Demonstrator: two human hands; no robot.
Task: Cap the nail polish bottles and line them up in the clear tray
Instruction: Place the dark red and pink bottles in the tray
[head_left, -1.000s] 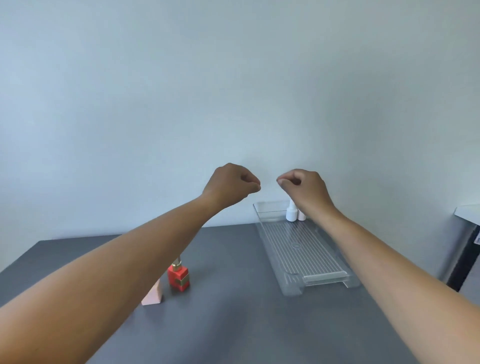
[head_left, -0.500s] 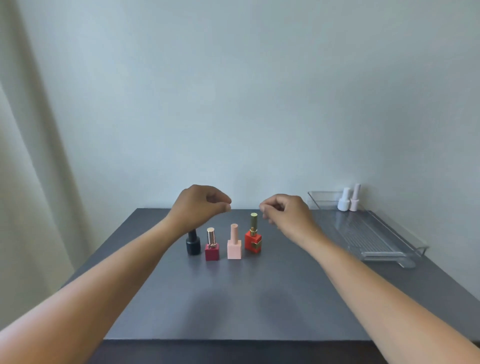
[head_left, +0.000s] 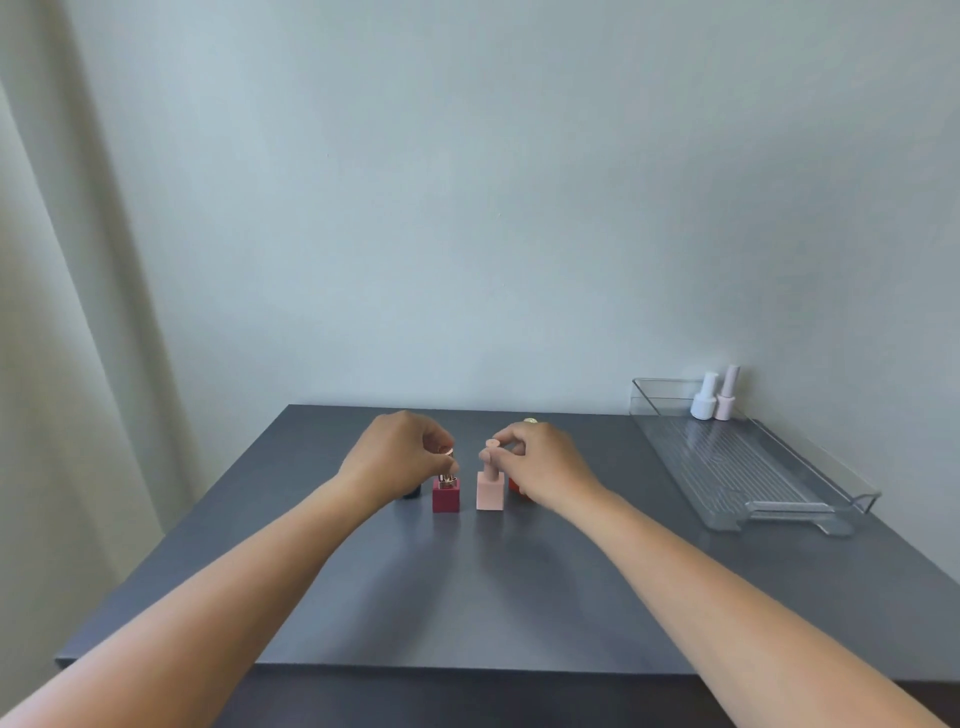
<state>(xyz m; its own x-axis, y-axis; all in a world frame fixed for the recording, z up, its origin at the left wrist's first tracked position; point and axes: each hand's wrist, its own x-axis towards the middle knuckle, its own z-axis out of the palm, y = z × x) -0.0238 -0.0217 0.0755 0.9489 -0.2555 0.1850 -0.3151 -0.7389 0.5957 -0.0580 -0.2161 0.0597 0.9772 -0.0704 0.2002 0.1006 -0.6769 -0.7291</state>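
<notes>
A grey table (head_left: 467, 597) is crossed by two bare forearms reaching away from the viewer. Near its middle, the rose-gold cap of a dark red bottle (head_left: 445, 497) is pinched between the curled fingers and thumb of the left hand (head_left: 397, 460). Just beside it, the cap of a pink bottle (head_left: 490, 492) is pinched in the same way by the right hand (head_left: 548, 467). A black bottle (head_left: 412, 492) is mostly hidden behind the left hand, and a red bottle (head_left: 514, 486) behind the right. Well apart to the right, a clear tray (head_left: 769, 467) is laid lengthwise, and at its far end a white bottle (head_left: 703, 404) and a pale pink bottle (head_left: 727, 399) are stood upright, capped, side by side.
</notes>
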